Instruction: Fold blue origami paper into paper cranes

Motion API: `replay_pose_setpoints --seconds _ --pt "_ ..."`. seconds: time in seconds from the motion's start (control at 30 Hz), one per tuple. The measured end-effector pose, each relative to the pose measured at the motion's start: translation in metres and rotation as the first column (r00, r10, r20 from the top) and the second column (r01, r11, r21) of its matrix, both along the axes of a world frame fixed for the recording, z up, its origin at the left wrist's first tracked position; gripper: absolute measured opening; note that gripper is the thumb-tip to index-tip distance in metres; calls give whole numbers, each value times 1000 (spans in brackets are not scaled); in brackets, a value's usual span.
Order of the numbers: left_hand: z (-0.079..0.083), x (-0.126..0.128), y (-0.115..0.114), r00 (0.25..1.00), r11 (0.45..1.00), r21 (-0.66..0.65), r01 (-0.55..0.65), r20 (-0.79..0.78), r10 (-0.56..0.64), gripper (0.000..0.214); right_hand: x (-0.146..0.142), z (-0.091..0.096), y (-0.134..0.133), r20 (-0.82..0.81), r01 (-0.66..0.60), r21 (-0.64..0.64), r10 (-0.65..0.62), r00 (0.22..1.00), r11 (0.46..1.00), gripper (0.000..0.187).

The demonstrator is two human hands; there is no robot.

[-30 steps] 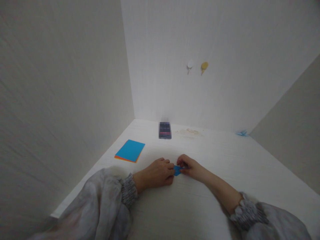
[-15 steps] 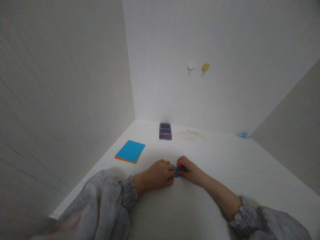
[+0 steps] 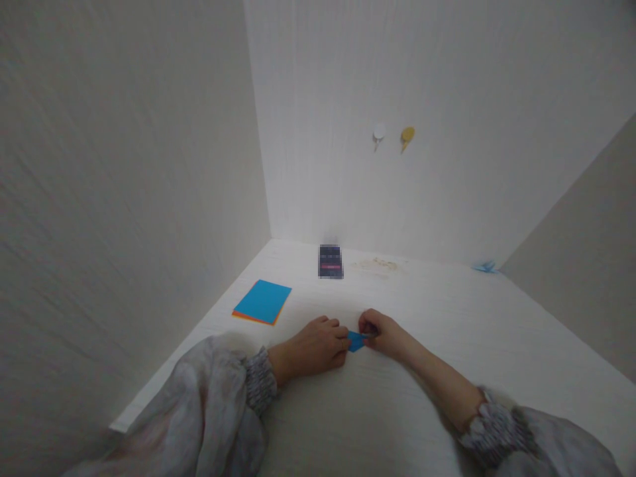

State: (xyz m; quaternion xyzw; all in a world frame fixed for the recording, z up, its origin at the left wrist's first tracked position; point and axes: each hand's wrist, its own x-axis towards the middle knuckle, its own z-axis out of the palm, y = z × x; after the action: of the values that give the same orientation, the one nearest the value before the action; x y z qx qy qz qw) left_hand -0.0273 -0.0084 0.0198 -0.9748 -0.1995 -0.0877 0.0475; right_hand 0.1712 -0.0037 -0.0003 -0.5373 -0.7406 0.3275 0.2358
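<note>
A small folded piece of blue origami paper (image 3: 355, 341) lies between my two hands on the white table. My left hand (image 3: 322, 346) is closed over its left end, back of the hand upward, and hides that part. With thumb and fingers, my right hand (image 3: 381, 332) pinches the paper's pointed right end. Further left rests a stack of square paper (image 3: 263, 301), blue on top, with orange and yellow edges showing beneath.
A dark, blurred-out flat item (image 3: 330, 262) is near the back wall. Right of it, a brownish worn patch (image 3: 380, 265) marks the table (image 3: 437, 311). A blue folded paper shape (image 3: 485, 266) sits in the far right corner. White (image 3: 379, 132) and yellow hooks (image 3: 408, 134) are on the wall.
My right hand has shifted slightly right, away from the left, so more of the blue paper shows between them. My left hand stays almost in place.
</note>
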Motion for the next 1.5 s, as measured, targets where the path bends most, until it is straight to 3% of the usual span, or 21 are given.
replay_pose_setpoints --seconds 0.2,0.3,0.5,0.7,1.2,1.37,1.5 --pt "1 1 -1 1000 1000 1 -2 -12 2 12 9 0 2 -110 -70 -77 62 992 995 12" --pt "1 1 0 1000 1000 -11 -2 -3 2 11 5 -4 0 -173 -37 -74 24 985 997 6" --pt "0 -1 3 1000 999 -30 24 19 -23 12 -12 -9 -4 41 -8 171 0 999 985 20" --pt "0 -5 5 998 997 -44 63 28 -62 17 -17 -6 -3 128 54 116 -69 989 992 21" --pt "1 -18 14 979 976 -81 202 35 -200 23 -14 -15 -4 143 67 167 -92 985 984 18" --pt "-1 -18 16 977 971 -120 209 70 -202 21 -13 -15 -4 147 71 161 -95 985 984 19" --pt "-4 -19 16 985 966 -208 152 115 -130 21 -15 -14 -5 144 77 143 -98 985 987 18"
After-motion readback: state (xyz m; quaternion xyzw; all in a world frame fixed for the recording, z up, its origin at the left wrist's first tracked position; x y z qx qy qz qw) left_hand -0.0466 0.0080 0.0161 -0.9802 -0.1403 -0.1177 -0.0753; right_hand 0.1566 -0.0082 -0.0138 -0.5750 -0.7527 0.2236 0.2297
